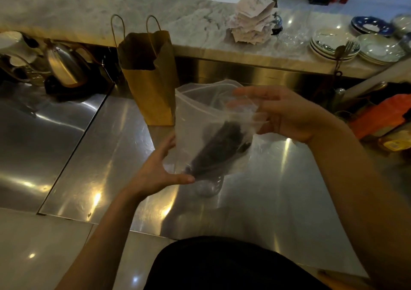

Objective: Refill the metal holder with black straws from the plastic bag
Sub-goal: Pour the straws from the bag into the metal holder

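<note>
A clear plastic bag hangs above the steel counter, its mouth open at the top. A bundle of black straws lies slanted inside its lower half. My left hand cups the bag's lower left side, thumb under the straws. My right hand grips the bag's upper right edge, fingers partly inside the opening. A small shiny metal holder seems to stand on the counter just below the bag, blurred and mostly hidden.
A brown paper bag with handles stands right behind the plastic bag. A metal kettle sits at far left. Stacked plates and a spike of receipts rest on the marble ledge. Orange packaging lies at right.
</note>
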Demonstrator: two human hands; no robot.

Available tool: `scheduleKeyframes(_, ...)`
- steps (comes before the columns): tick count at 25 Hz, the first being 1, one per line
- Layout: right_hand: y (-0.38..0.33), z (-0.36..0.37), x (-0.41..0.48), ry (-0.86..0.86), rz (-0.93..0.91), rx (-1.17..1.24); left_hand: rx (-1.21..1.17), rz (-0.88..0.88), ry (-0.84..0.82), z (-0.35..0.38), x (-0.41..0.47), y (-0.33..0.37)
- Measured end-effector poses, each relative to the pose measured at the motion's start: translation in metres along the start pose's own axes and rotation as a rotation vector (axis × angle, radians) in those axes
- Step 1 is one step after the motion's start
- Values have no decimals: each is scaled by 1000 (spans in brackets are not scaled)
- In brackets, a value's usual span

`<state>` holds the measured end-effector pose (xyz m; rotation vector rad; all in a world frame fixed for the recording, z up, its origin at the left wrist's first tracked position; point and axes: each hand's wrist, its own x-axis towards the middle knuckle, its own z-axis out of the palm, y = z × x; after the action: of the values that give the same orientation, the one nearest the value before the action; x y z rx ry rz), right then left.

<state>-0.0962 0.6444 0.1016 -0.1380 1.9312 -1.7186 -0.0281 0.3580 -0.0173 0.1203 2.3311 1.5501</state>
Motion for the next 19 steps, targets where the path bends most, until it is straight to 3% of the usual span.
scheduleKeyframes(3, -2, -6, 19, -12, 24, 147, -95, 18, -82, 20, 7, 1)
scheduleKeyframes(6, -4, -4, 31, 81, 38, 274, -191, 35, 65, 38, 10, 4)
scheduleKeyframes(11, 5, 0, 30, 331, -63, 447, -169, 80, 159, 44, 12, 15)
scheduleKeyframes(13, 8, 7, 24, 536, -178, 505, -171, 50, 210, 41, 11, 24)
scheduleKeyframes(15, 17, 25, 9, 842, -336, 320, -140, 33, 318, 39, 11, 39)
scheduleKeyframes(16, 24, 40, 0, 907, -423, 150, -122, 35, 379, 40, 10, 49)
scheduleKeyframes(19, 40, 84, -14, 659, -477, -223, -29, 124, 503, 49, 13, 75)
